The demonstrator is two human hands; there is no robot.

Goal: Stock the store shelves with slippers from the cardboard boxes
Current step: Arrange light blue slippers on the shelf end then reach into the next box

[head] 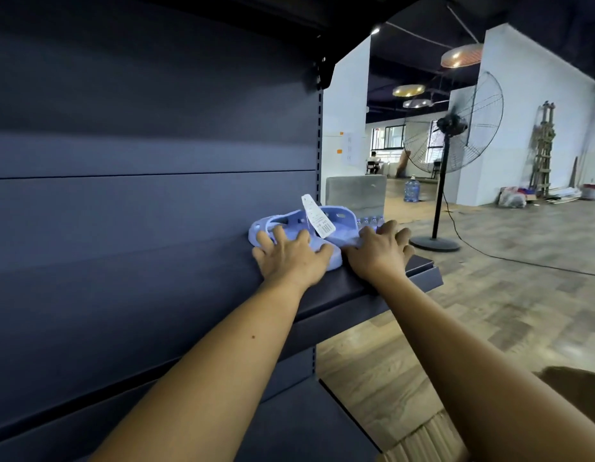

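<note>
The left hand (289, 258), at the centre of the frame, lies on top of the left slipper (266, 228). Its fingers are spread and bent down over the strap, so it grasps this slipper. Just to its right, the right hand (379, 251) rests on the near edge of the right slipper (339, 221). Its thumb touches the sole, but I cannot tell if the fingers hold it or only lie there.

Both slippers are light blue and stand side by side, touching, on the dark shelf (339, 291). A white tag (317, 216) stands up between them.

In the lower right corner there is a cardboard box (422, 438). Only its corrugated edge and one flap show; its inside is hidden by the right forearm.

The pair sits close to the right end of the shelf, where the raised front lip ends. Beyond this end there is open wooden floor (506, 311), with a standing fan (452, 125) in the upper right. A lower shelf (306, 421) shows under the arms.
</note>
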